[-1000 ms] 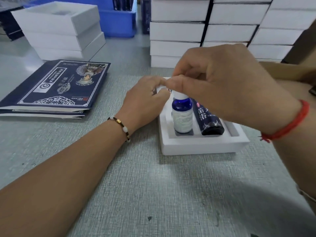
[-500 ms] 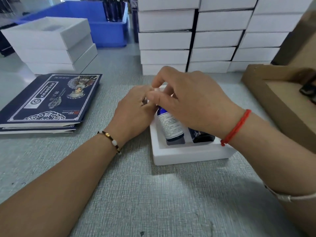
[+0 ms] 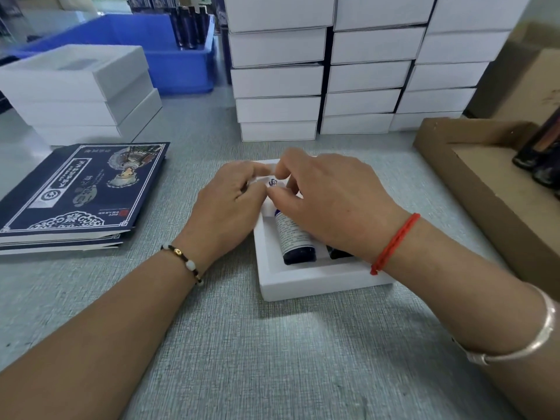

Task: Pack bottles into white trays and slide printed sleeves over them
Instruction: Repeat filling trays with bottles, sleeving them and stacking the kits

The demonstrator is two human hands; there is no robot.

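Observation:
A white tray (image 3: pixel 303 281) lies on the grey table in front of me. A blue bottle (image 3: pixel 295 237) with a white label lies in its left slot, cap end away from me. A second dark bottle (image 3: pixel 338 253) lies beside it, mostly hidden under my right wrist. My right hand (image 3: pixel 330 201) covers the tray's far half, its fingers curled on the blue bottle's cap end. My left hand (image 3: pixel 228 204) rests at the tray's left far corner, its fingertips meeting my right fingers at the cap. Printed navy sleeves (image 3: pixel 78 192) lie stacked flat at the left.
Stacks of white boxes (image 3: pixel 363 71) stand behind the tray, and more white boxes (image 3: pixel 78 92) at the back left. A blue bin (image 3: pixel 169 50) holds dark bottles. A shallow cardboard tray (image 3: pixel 491 189) with dark bottles sits at the right.
The blue bottle went from upright to lying down in the tray's left slot. My right hand came down with it, and my left hand stayed at the tray's corner.

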